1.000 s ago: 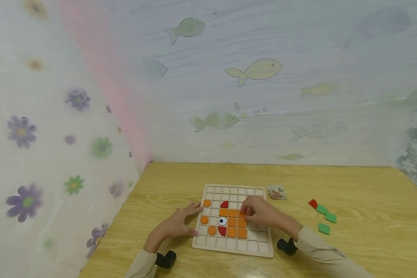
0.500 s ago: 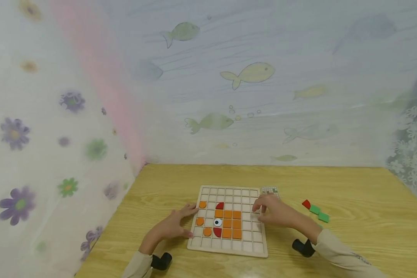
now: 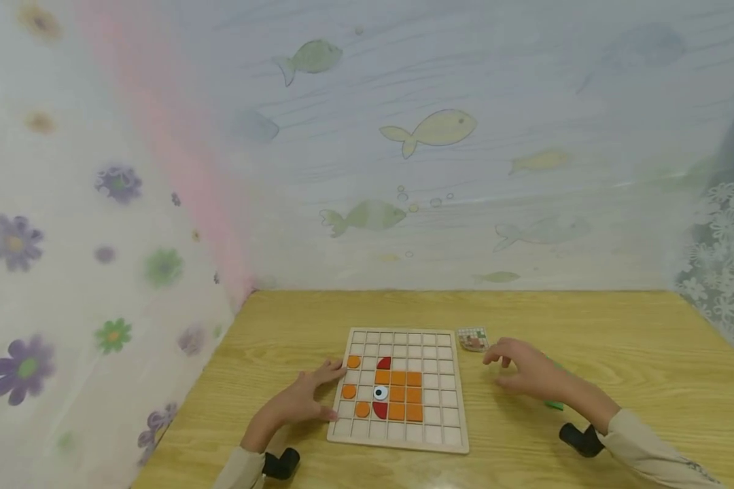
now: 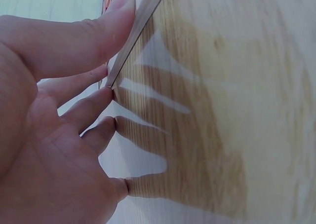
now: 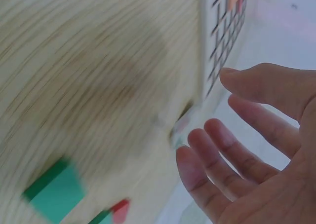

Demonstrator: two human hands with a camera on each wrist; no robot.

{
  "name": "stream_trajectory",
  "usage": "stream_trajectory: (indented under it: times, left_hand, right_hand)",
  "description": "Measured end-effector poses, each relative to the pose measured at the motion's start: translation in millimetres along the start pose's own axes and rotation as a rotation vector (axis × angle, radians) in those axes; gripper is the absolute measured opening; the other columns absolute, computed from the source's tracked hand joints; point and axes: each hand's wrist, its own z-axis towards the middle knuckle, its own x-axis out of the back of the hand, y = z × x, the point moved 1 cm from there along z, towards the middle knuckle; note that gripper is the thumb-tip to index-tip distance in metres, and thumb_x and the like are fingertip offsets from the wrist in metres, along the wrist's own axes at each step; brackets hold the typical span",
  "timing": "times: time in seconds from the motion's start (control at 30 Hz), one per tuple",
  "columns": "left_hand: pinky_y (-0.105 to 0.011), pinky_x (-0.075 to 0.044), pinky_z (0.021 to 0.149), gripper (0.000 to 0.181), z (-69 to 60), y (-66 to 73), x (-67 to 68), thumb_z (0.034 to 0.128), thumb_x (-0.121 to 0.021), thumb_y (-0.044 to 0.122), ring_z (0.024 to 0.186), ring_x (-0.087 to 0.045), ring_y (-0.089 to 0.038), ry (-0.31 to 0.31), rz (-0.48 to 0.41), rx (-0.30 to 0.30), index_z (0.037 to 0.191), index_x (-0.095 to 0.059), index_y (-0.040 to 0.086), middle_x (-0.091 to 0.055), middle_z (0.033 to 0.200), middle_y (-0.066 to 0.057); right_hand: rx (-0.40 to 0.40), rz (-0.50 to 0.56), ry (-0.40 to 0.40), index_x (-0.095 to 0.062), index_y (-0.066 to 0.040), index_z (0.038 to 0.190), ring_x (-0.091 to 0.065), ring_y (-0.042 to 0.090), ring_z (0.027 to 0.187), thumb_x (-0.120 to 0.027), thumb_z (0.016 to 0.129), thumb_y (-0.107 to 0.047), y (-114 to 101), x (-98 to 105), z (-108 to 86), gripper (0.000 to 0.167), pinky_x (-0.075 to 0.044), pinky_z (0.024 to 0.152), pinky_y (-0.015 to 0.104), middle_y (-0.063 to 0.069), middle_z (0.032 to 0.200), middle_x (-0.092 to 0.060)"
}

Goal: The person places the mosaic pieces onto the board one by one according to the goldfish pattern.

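A wooden grid board [image 3: 445, 435] lies on the table, holding several orange square tiles [image 3: 397, 394], three orange round tiles [image 3: 349, 391], two red quarter-round tiles [image 3: 380, 410] and a white eye tile [image 3: 380, 392]. At the board's left edge, my left hand [image 3: 298, 399] rests with spread fingers, its thumb [image 4: 106, 34] on the rim. My right hand [image 3: 529, 372] hovers right of the board with relaxed fingers and nothing in it. Beneath it, green tiles [image 3: 553, 405] are mostly hidden in the head view; the right wrist view shows a green tile [image 5: 57, 192] and a red tile [image 5: 120, 211].
A small printed card [image 3: 473, 339] lies beside the board's upper right corner. The wooden table [image 3: 654, 353] meets a fish-patterned wall covering [image 3: 440, 258] at the back and a flower-patterned one [image 3: 79, 285] on the left.
My right hand has left the orange tile on the board and moved right, over the loose green and red tiles. My left hand has stayed at the board's edge. The head view has shifted slightly.
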Motion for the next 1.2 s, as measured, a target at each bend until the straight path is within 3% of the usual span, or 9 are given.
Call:
stream_trajectory:
  times: [0.3,0.53,0.67,0.9,1.2]
  left_hand:
    - [-0.069,0.003,0.103,0.081,-0.9,-0.5,-1.3,0.0749,-0.079,0.021,0.141,-0.013,-0.038,0.003,0.005,-0.011,0.144,-0.040,0.006,-0.026,0.153,-0.014]
    - [-0.069,0.003,0.103,0.080,-0.2,-0.3,0.2,0.0749,-0.079,0.019,0.141,-0.013,-0.037,0.003,0.005,-0.016,0.144,-0.040,0.006,-0.026,0.153,-0.013]
    - [-0.070,0.003,0.102,0.079,0.2,1.4,1.9,0.0740,-0.079,0.018,0.141,-0.014,-0.038,0.018,0.007,-0.023,0.143,-0.043,0.006,-0.028,0.152,-0.014]
    - [-0.071,0.002,0.102,0.079,-1.6,2.0,1.1,0.0732,-0.079,0.017,0.141,-0.015,-0.039,0.012,0.004,-0.018,0.142,-0.043,0.005,-0.029,0.151,-0.015]
    - [-0.071,0.003,0.102,0.080,-1.2,-0.5,-1.3,0.0734,-0.079,0.017,0.141,-0.014,-0.037,0.012,0.005,-0.010,0.143,-0.042,0.006,-0.028,0.152,-0.013]
  right_hand:
    - [-0.066,-0.075,0.058,-0.065,-0.002,0.103,-0.048,0.016,0.071,-0.066,0.080,0.002,32,16,-20.2,0.023,-0.040,0.057,0.027,0.006,0.095,-0.057]
    - [-0.103,-0.114,0.096,-0.066,-0.001,0.103,-0.059,0.027,0.082,-0.071,0.077,0.000,53,24,-30.0,0.027,-0.051,0.063,0.034,0.009,0.097,-0.060]
    - [-0.132,-0.099,0.103,-0.066,0.002,0.104,-0.057,0.026,0.082,-0.071,0.077,0.000,63,24,-32.5,0.028,-0.050,0.063,0.034,0.008,0.094,-0.058]
    - [-0.187,-0.091,0.105,-0.068,0.002,0.102,-0.054,0.019,0.077,-0.071,0.077,0.000,69,22,-34.5,0.025,-0.046,0.059,0.031,0.008,0.093,-0.059]
    - [-0.194,-0.112,0.135,-0.069,0.003,0.095,-0.053,0.012,0.070,-0.073,0.078,-0.002,68,20,-31.8,0.018,-0.046,0.057,0.027,0.007,0.089,-0.063]
